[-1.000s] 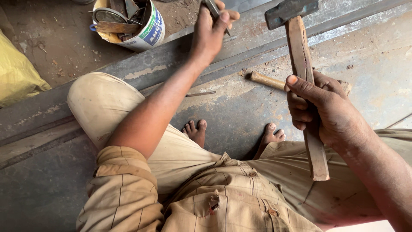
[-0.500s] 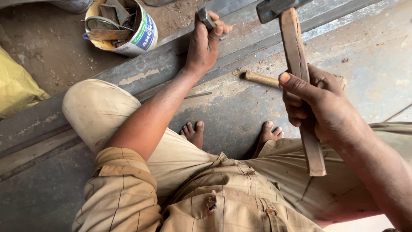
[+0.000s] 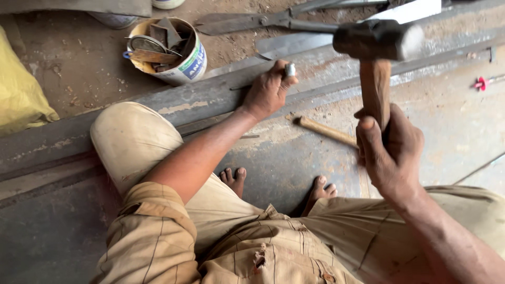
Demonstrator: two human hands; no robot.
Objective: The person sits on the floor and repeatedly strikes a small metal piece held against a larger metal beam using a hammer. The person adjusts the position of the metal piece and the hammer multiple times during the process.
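I sit on the ground with my bare feet drawn in. My left hand (image 3: 268,90) grips a short metal punch (image 3: 290,69) and stands it upright on a long steel bar (image 3: 210,97) that crosses in front of me. My right hand (image 3: 392,152) is closed around the wooden handle of a hammer (image 3: 376,52). Its dark iron head hangs raised above the bar, to the right of the punch.
A tin can (image 3: 173,50) filled with metal scraps and tools stands at the back left. A yellow sack (image 3: 21,94) lies at the left edge. Large shears (image 3: 263,22) and a flat blade (image 3: 294,44) lie beyond the bar. A second wooden handle (image 3: 323,130) rests on the steel sheet.
My left hand has come down from the far side and set the punch on the bar. The hammer has swung up so its head now points left above the bar.
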